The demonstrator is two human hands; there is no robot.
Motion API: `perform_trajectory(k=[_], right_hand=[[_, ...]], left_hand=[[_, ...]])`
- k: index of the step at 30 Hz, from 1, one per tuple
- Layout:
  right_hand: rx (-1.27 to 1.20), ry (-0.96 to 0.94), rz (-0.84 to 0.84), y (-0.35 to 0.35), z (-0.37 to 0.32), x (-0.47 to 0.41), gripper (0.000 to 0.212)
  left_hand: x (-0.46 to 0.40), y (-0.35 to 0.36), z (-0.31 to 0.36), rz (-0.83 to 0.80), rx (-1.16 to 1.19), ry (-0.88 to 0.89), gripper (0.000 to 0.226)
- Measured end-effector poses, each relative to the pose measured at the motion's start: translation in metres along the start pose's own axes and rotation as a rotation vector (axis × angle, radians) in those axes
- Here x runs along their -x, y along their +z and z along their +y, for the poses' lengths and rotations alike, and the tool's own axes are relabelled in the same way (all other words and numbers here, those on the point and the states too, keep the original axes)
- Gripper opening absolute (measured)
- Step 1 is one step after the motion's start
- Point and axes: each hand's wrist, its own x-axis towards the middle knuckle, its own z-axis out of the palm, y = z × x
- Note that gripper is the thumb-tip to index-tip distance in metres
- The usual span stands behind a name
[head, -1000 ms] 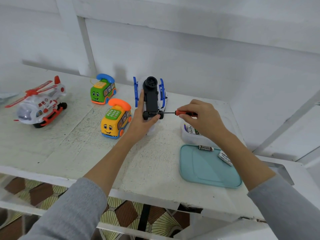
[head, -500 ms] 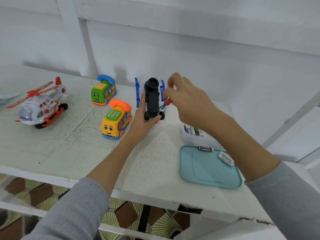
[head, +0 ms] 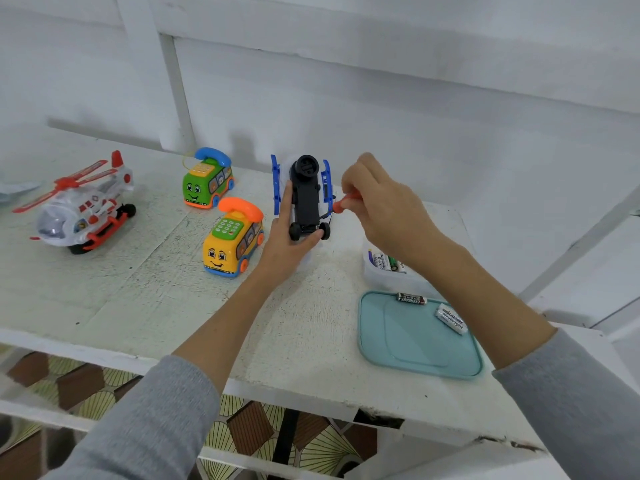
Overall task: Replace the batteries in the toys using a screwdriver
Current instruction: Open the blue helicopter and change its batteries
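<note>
Upturned blue toy helicopter [head: 304, 199], table centre: left hand [head: 289, 242] clasps its underside. At 3 o'clock, right hand [head: 377, 202] pinches the red-handled screwdriver [head: 341, 203], tip apparently touching the toy.

Upturned blue-skid toy helicopter [head: 304, 197], black underside showing; red-handled screwdriver [head: 341, 204] at its side.

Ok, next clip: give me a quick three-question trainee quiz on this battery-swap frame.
1. True or false: the left hand holds the upturned blue toy.
2. What does the right hand grip?
3. How many loose batteries lie on the teal lid? A) none B) two C) five

Key: 1 true. 2 the red-handled screwdriver. 3 B: a black battery and a white battery.
</note>
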Motion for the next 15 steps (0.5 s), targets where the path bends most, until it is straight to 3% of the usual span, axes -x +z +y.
perform_trajectory(k=[3,6,8,10,12,15], right_hand=[[0.083,0.182,-0.042,0.004,0.007,0.003,0.024],[-0.129,0.004,0.035,0.008,0.009,0.011,0.014],[-0.118,-0.073,0.062,0.009,0.009,0.013,0.022],[-0.027,-0.051,0.084,0.008,0.005,0.012,0.007],[0.139,0.054,0.073,0.006,0.002,0.008,0.024],[-0.025,0.032,0.017,0.007,0.001,0.005,0.017]], left_hand=[[0.000,-0.001,-0.002,0.007,-0.012,0.001,0.091],[0.001,-0.002,-0.003,0.041,-0.007,-0.011,0.091],[0.000,-0.001,-0.002,0.049,-0.010,-0.007,0.091],[0.001,0.000,-0.002,0.055,-0.003,-0.003,0.091],[0.001,0.000,-0.001,0.063,0.008,0.003,0.092],[0.002,0.000,0.003,0.054,0.009,0.024,0.095]])
